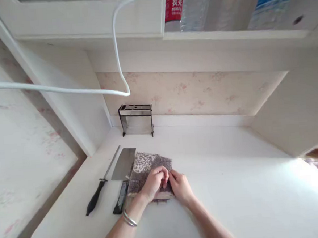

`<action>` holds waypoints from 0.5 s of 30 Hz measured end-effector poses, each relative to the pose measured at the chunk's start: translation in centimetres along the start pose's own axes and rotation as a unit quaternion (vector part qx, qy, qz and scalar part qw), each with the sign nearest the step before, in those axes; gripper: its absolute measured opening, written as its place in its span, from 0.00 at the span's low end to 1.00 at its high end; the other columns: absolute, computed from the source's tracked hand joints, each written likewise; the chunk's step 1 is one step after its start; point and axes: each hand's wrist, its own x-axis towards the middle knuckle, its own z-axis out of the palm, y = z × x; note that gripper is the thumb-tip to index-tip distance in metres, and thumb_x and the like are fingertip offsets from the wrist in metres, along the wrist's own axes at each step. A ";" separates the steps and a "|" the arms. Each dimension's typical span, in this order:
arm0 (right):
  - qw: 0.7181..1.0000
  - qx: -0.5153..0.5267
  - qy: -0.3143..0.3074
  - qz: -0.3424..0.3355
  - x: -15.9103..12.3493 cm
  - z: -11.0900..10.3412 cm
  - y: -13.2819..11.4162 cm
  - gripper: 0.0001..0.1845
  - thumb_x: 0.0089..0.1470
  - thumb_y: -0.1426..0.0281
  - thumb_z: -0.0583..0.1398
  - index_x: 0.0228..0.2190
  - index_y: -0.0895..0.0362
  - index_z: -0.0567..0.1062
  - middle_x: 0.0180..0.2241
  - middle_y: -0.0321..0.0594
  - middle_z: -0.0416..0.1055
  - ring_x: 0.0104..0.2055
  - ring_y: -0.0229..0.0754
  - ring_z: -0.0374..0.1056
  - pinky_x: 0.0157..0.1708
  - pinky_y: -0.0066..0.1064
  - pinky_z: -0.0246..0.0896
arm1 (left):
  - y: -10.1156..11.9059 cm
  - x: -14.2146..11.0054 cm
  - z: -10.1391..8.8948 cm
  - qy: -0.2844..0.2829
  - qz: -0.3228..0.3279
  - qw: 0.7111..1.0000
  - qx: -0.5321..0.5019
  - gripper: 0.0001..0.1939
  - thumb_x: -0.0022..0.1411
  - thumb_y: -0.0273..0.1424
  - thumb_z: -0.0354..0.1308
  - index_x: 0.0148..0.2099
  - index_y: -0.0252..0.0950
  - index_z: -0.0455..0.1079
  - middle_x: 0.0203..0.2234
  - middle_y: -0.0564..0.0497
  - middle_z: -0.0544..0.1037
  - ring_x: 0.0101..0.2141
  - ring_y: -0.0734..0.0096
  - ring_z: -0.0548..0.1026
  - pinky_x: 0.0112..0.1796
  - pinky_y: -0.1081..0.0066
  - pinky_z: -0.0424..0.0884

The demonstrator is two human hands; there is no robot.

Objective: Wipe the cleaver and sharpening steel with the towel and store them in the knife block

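A folded brown towel (146, 167) with a pale pattern lies on the white counter (229, 186). Both my hands rest on its near edge. My left hand (155, 181), with a bracelet at the wrist, has its fingers curled and pinched against the cloth. My right hand (181, 185) sits right beside it, fingers bent onto the towel and touching the left fingertips. A cleaver (123, 164) with a black handle lies just left of the towel, partly tucked against it. Further left lies a honing steel (103, 181) with a black handle.
A metal knife rack (136, 118) stands at the back against the wall. A white cable (118, 56) hangs overhead from the left. Bottles (191, 6) stand on the shelf above. A cabinet side closes in on the right and a wall panel on the left.
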 end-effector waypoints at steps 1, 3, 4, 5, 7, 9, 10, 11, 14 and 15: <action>1.000 0.000 0.001 -0.003 -0.1 0.0 0.0 0.18 0.60 0.63 0.49 0.22 0.56 0.67 0.21 0.33 0.67 0.25 0.35 0.61 0.26 0.24 0.49 | 0.0 0.1 0.0 0.001 0.000 1.000 -0.001 0.05 0.49 0.23 0.48 0.25 0.34 0.64 0.16 0.57 0.64 0.16 0.81 0.61 0.19 0.77 0.54; 1.000 0.001 0.002 -0.006 -0.1 0.0 0.1 0.18 0.60 0.63 0.49 0.22 0.56 0.67 0.21 0.34 0.67 0.25 0.36 0.61 0.26 0.25 0.49 | 0.0 0.2 0.0 0.002 0.000 1.000 -0.002 0.05 0.49 0.23 0.48 0.25 0.34 0.64 0.16 0.57 0.64 0.16 0.81 0.61 0.19 0.77 0.54; 1.000 0.002 0.003 -0.007 -0.2 0.0 0.1 0.18 0.60 0.63 0.49 0.22 0.56 0.67 0.21 0.34 0.66 0.25 0.36 0.61 0.26 0.24 0.49 | 0.0 0.3 0.0 0.002 -0.001 1.000 -0.003 0.05 0.49 0.23 0.48 0.25 0.34 0.64 0.16 0.57 0.64 0.16 0.81 0.61 0.19 0.77 0.54; 1.000 0.003 0.005 -0.008 -0.2 0.0 0.1 0.18 0.60 0.62 0.49 0.22 0.56 0.67 0.20 0.34 0.66 0.24 0.36 0.60 0.26 0.24 0.49 | 0.1 0.3 0.0 0.002 -0.001 1.000 -0.005 0.05 0.49 0.23 0.49 0.25 0.34 0.64 0.16 0.57 0.63 0.16 0.80 0.61 0.19 0.77 0.54; 1.000 0.008 0.008 -0.005 -0.2 0.0 0.1 0.18 0.59 0.62 0.49 0.21 0.56 0.67 0.20 0.33 0.66 0.24 0.36 0.60 0.25 0.24 0.49 | 0.1 0.3 0.1 0.001 -0.003 1.000 -0.008 0.04 0.49 0.24 0.49 0.25 0.34 0.64 0.16 0.57 0.63 0.16 0.80 0.60 0.19 0.77 0.54; 1.000 0.013 0.009 0.000 -0.3 0.0 0.1 0.19 0.59 0.61 0.50 0.21 0.56 0.66 0.19 0.33 0.65 0.24 0.36 0.59 0.25 0.24 0.49 | 0.2 0.2 0.2 0.001 -0.005 1.000 -0.011 0.04 0.49 0.24 0.49 0.25 0.34 0.63 0.16 0.57 0.63 0.17 0.80 0.60 0.19 0.77 0.54; 1.000 0.016 0.009 0.002 -0.3 0.0 0.0 0.19 0.59 0.61 0.50 0.21 0.56 0.66 0.19 0.33 0.64 0.23 0.35 0.59 0.24 0.24 0.49 | 0.3 0.2 0.2 0.001 -0.006 1.000 -0.012 0.04 0.49 0.24 0.49 0.25 0.34 0.63 0.17 0.57 0.63 0.17 0.80 0.60 0.19 0.77 0.54; 1.000 0.018 0.009 0.003 -0.3 0.0 0.0 0.19 0.59 0.60 0.50 0.21 0.56 0.65 0.19 0.33 0.64 0.23 0.35 0.58 0.24 0.24 0.49 | 0.3 0.2 0.2 0.000 -0.007 1.000 -0.012 0.04 0.49 0.24 0.49 0.25 0.34 0.63 0.17 0.57 0.63 0.17 0.80 0.60 0.19 0.77 0.54; 1.000 0.019 0.010 0.003 -0.3 -0.1 -0.1 0.19 0.59 0.60 0.50 0.20 0.56 0.65 0.19 0.33 0.64 0.23 0.35 0.58 0.24 0.24 0.49 | 0.5 0.1 0.3 0.000 -0.009 1.000 -0.014 0.04 0.48 0.24 0.49 0.25 0.34 0.63 0.17 0.57 0.63 0.17 0.80 0.60 0.19 0.77 0.54; 1.000 0.018 0.010 0.002 -0.3 -0.1 -0.2 0.19 0.59 0.60 0.50 0.20 0.56 0.65 0.18 0.33 0.63 0.23 0.35 0.58 0.24 0.24 0.49 | 0.5 0.1 0.3 0.000 -0.010 1.000 -0.014 0.04 0.48 0.24 0.49 0.25 0.34 0.63 0.17 0.57 0.63 0.17 0.80 0.60 0.19 0.77 0.55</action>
